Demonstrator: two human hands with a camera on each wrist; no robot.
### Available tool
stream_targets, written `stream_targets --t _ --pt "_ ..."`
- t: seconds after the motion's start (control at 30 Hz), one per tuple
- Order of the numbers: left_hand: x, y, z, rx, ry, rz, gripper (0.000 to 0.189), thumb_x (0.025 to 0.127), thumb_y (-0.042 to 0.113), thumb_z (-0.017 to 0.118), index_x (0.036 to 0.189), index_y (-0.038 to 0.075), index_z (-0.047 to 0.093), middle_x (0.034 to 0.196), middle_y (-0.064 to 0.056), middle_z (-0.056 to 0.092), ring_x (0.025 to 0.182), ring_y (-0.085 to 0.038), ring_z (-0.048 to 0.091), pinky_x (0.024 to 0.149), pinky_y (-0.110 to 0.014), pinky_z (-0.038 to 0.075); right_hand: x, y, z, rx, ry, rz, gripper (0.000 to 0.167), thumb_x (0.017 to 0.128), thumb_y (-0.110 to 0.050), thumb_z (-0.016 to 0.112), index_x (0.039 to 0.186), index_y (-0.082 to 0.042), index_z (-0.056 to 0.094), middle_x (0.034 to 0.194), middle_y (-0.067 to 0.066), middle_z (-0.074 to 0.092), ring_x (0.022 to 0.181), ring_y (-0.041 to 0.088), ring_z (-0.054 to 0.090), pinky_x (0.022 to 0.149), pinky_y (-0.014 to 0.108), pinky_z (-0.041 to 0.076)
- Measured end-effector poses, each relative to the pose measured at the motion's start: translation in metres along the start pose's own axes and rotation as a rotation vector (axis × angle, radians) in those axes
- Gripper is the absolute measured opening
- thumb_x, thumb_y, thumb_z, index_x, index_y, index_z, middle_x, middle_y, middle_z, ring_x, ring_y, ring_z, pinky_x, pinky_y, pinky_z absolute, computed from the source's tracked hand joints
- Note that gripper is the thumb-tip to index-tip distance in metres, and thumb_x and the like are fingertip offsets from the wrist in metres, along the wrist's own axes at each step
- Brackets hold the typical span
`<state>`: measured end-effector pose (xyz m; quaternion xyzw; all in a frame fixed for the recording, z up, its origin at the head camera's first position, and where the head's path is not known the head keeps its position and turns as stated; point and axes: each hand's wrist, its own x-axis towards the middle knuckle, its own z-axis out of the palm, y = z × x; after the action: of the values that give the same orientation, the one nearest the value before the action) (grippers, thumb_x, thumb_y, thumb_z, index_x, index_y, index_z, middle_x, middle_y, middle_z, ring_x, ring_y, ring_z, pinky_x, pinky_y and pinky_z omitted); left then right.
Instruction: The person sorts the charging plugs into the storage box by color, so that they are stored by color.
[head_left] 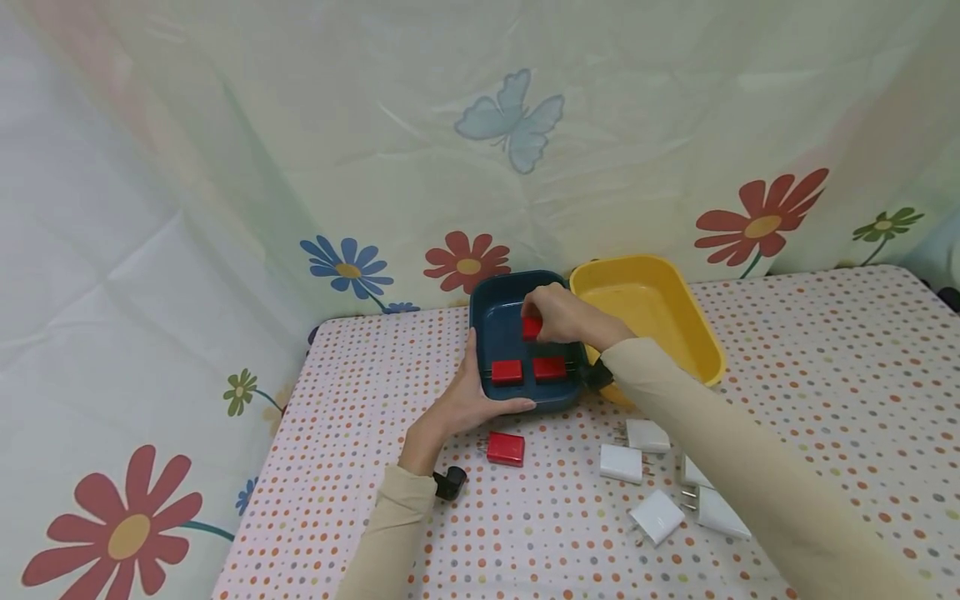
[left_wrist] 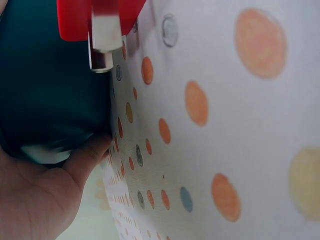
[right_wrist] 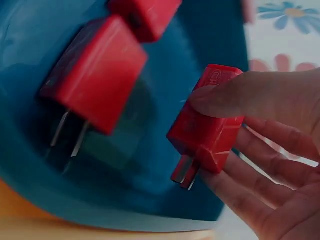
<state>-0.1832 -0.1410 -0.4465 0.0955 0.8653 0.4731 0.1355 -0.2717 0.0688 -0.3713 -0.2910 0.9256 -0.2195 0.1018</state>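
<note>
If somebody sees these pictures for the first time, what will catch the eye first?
Probably the bright red plug that the right hand holds over the dark blue tray, with two more red plugs lying in it. Next come the yellow tray, beside it on the right, and the white plugs scattered on the dotted cloth in front.

The red plugs (head_left: pixel 506 448) we see are smooth, glossy plastic, their prongs (left_wrist: pixel 106 34) bare, shiny metal. The white plugs (head_left: pixel 621 463) look to us like glossy plastic too. We take the blue tray (head_left: pixel 498 333) and the yellow tray (head_left: pixel 637 308) for smooth plastic with a soft sheen. The surface (head_left: pixel 555 525) has a matt covering, whether cloth or plastic we cannot tell. The sleeves (head_left: pixel 390 533) are matt cloth; the wall sheet (head_left: pixel 360 108) is creased, with a faint sheen.
</note>
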Motion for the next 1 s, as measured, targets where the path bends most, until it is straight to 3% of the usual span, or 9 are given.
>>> stream_targets --t 0.23,0.6,0.8,1.0 --pt "0.0 0.001 0.001 0.004 0.002 -0.005 0.136 0.084 0.044 0.088 0.166 0.023 -0.018 0.175 -0.006 0.009 0.158 -0.027 0.014 0.122 -0.058 0.028 0.012 0.015 0.007 -0.018 -0.064 0.091 0.034 0.085 0.004 0.081 0.118 0.008 0.071 0.106 0.019 0.07 0.093 0.03 0.062 0.088 0.04 0.06" --pt "0.001 0.0 0.0 -0.002 0.001 -0.008 0.133 0.085 0.04 0.086 0.166 0.021 -0.017 0.173 -0.006 0.012 0.157 -0.028 0.017 0.122 -0.058 0.03 0.023 0.001 0.006 -0.012 -0.119 0.125 0.031 0.087 0.005 0.079 0.116 0.005 0.068 0.1 0.016 0.065 0.092 0.029 0.06 0.082 0.036 0.059" --pt "0.001 -0.002 0.001 0.0 0.01 -0.015 0.133 0.084 0.04 0.087 0.167 0.021 -0.016 0.173 -0.006 0.015 0.157 -0.028 0.018 0.121 -0.058 0.031 0.024 0.002 0.013 0.013 -0.163 0.177 0.028 0.086 0.007 0.076 0.112 0.003 0.065 0.096 0.015 0.064 0.083 0.027 0.062 0.077 0.034 0.059" --pt "0.001 -0.004 0.002 0.0 0.01 -0.022 0.134 0.084 0.041 0.088 0.167 0.024 -0.016 0.173 -0.005 0.013 0.157 -0.027 0.018 0.122 -0.056 0.03 0.025 0.005 0.02 0.016 -0.173 0.209 0.029 0.086 0.007 0.077 0.112 0.002 0.064 0.097 0.015 0.064 0.086 0.028 0.062 0.08 0.036 0.06"
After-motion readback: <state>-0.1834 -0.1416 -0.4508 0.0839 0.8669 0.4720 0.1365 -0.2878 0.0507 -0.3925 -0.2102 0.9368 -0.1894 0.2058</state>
